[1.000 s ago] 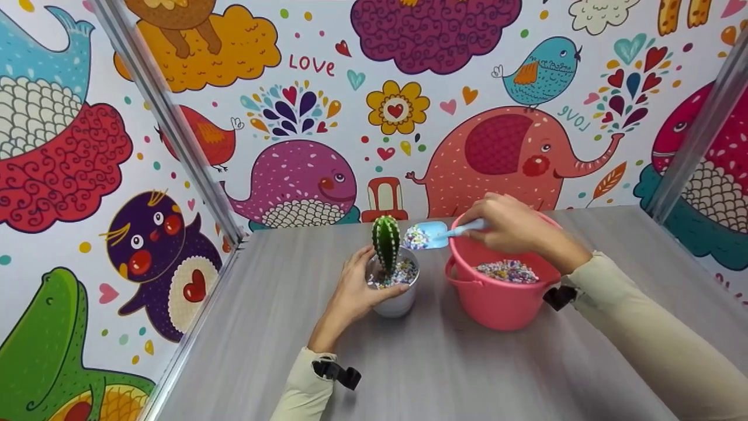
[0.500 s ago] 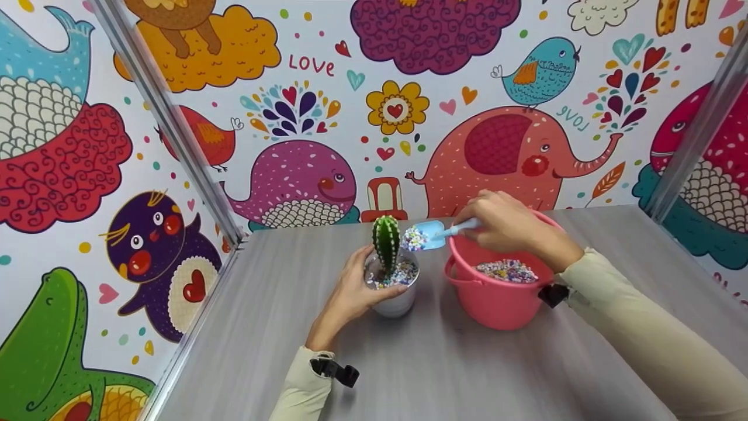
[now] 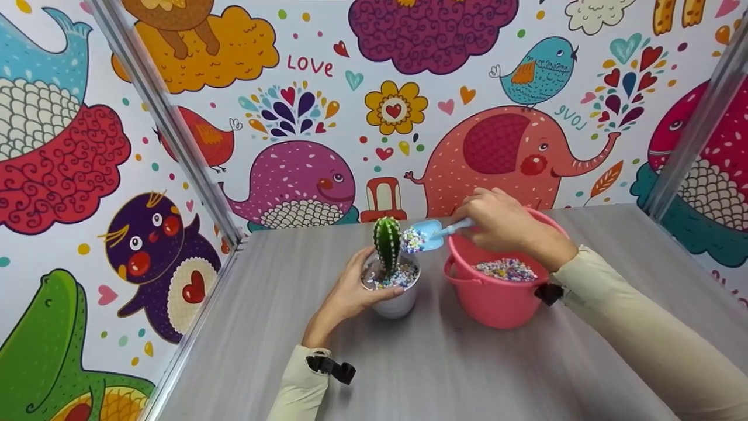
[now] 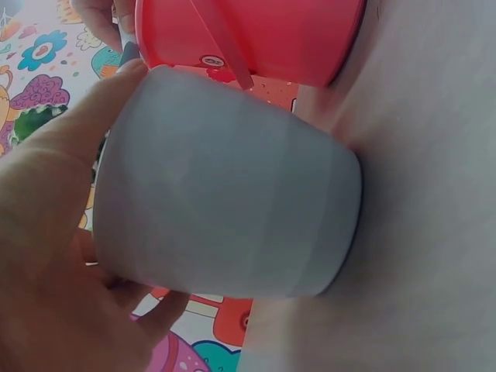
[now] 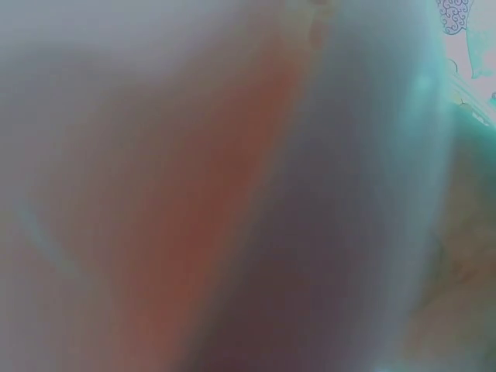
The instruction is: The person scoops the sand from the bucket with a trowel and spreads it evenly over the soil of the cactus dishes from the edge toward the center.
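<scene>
Just below the frame's centre, our left hand (image 3: 349,292) curls its fingers round the white pot (image 3: 398,306) holding the cactus (image 3: 387,245); our right hand (image 3: 497,219) pinches the blue scoop (image 3: 433,229), its beads (image 3: 413,240) beside the cactus. We judge this a filling step, the next move calling for a tilt over the pot. Blur swamps the right wrist view.

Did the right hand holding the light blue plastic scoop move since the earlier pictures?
Yes: in the head view, the right hand has shifted slightly left and up against the printed coral-pink elephant.
</scene>
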`<state>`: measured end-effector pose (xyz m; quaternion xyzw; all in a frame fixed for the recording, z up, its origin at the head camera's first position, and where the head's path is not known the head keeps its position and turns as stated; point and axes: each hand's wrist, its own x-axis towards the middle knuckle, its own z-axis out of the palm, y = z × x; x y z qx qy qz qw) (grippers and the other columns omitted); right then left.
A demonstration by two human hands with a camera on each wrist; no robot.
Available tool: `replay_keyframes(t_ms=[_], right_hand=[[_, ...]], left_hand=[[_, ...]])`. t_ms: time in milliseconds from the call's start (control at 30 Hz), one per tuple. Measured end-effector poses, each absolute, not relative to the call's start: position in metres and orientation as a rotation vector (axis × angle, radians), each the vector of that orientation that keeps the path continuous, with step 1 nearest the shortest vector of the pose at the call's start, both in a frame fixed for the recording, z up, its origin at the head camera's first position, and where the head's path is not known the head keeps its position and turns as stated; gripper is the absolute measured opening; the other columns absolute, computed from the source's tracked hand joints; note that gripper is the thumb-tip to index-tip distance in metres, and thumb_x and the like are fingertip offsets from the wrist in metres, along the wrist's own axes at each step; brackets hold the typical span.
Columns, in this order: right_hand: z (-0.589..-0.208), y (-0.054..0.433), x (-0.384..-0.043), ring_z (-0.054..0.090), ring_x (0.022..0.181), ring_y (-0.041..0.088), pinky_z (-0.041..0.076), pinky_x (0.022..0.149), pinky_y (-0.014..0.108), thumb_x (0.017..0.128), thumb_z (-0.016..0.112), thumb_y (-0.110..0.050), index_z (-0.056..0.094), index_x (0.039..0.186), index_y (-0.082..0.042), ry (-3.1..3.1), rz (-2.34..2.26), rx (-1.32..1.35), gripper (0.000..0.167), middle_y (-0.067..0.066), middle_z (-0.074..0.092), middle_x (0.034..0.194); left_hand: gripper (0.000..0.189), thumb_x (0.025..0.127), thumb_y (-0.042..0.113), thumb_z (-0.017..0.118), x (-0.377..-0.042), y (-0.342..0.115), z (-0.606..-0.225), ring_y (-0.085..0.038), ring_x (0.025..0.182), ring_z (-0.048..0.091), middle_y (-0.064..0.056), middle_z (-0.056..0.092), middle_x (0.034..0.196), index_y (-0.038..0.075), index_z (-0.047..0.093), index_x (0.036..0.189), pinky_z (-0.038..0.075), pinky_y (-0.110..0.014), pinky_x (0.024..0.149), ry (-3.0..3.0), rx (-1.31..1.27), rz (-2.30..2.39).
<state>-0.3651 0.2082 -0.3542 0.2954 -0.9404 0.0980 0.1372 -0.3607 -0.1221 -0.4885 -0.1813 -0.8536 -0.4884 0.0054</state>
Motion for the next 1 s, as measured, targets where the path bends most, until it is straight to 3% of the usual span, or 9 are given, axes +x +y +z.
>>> replay_keyframes(t_ms=[700, 1000], right_hand=[[-0.3545, 0.2069, -0.3631, 0.060, 0.099, 0.027, 0.044, 0.081, 0.041, 0.085, 0.085, -0.013, 0.086, 0.111, -0.014, -2.674, 0.216, 0.866, 0.026, 0.005, 0.082, 0.105], [-0.3556, 0.2112, -0.3622, 0.061, 0.100, 0.027, 0.044, 0.080, 0.040, 0.084, 0.086, -0.013, 0.086, 0.111, -0.015, -2.678, 0.225, 0.866, 0.027, 0.003, 0.083, 0.106]], left_hand=[[0.113, 0.075, 0.056, 0.097, -0.3611, -0.1232, -0.4881, -0.036, 0.158, 0.039, -0.010, 0.035, 0.173, 0.022, 0.039, 0.166, 0.034, -0.063, 0.129, -2.685, -0.584, -1.573], [0.116, 0.075, 0.059, 0.095, -0.3609, -0.1263, -0.4911, -0.035, 0.146, 0.047, -0.009, 0.034, 0.160, 0.019, 0.039, 0.167, 0.041, -0.059, 0.125, -2.697, -0.559, -1.523]])
